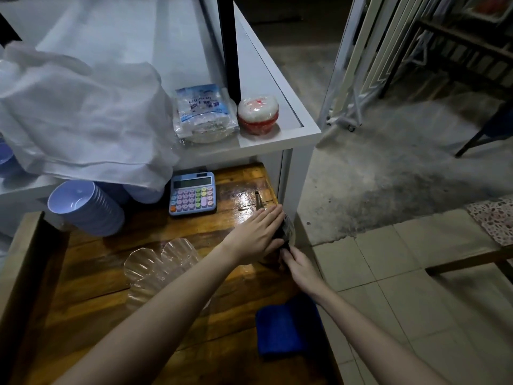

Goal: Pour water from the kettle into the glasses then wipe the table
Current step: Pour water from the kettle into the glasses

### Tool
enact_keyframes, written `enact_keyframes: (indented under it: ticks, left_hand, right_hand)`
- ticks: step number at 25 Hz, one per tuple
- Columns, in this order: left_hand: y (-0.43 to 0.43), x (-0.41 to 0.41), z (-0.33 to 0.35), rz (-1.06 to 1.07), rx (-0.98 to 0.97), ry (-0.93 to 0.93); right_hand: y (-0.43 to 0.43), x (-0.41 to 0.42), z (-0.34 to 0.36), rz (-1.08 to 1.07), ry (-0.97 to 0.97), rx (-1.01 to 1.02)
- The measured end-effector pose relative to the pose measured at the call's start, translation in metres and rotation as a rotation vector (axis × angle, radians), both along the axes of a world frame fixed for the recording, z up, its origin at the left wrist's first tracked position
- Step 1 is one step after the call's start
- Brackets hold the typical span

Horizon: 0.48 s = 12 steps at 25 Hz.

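A dark kettle (286, 230) stands near the right edge of the wooden table (172, 337), its thin spout pointing away from me. My left hand (256, 234) lies flat over the kettle's top, fingers stretched out. My right hand (298, 263) is closed on the kettle's handle at the near side. Most of the kettle is hidden by both hands. Two clear ribbed glasses (158, 265) stand close together left of the kettle, partly behind my left forearm. A folded blue cloth (286, 329) lies on the table's right edge, under my right forearm.
A pastel calculator (193, 194) lies behind the glasses. A stack of blue bowls (86, 208) leans at the left. Above, a white shelf (277, 137) holds a white cloth (83, 120), a plastic packet (202, 112) and a red-and-white container (258, 113). The wood by the spout looks wet.
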State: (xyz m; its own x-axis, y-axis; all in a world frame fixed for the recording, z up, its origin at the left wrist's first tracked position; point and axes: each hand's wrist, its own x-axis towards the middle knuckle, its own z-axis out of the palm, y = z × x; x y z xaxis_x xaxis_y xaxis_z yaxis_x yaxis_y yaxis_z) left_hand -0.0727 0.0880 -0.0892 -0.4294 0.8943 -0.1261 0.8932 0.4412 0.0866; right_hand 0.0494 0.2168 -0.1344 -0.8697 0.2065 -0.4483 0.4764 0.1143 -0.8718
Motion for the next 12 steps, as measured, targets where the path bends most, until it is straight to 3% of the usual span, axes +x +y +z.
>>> enact_keyframes:
  ticks: [6, 12]
  left_hand:
    - [0.018, 0.007, -0.009, 0.020, 0.012, 0.048]
    - [0.019, 0.012, -0.005, 0.039, 0.028, 0.040]
  right_hand:
    - [0.027, -0.007, 0.011, -0.283, -0.019, -0.145]
    - [0.016, -0.004, -0.002, -0.475, 0.106, -0.324]
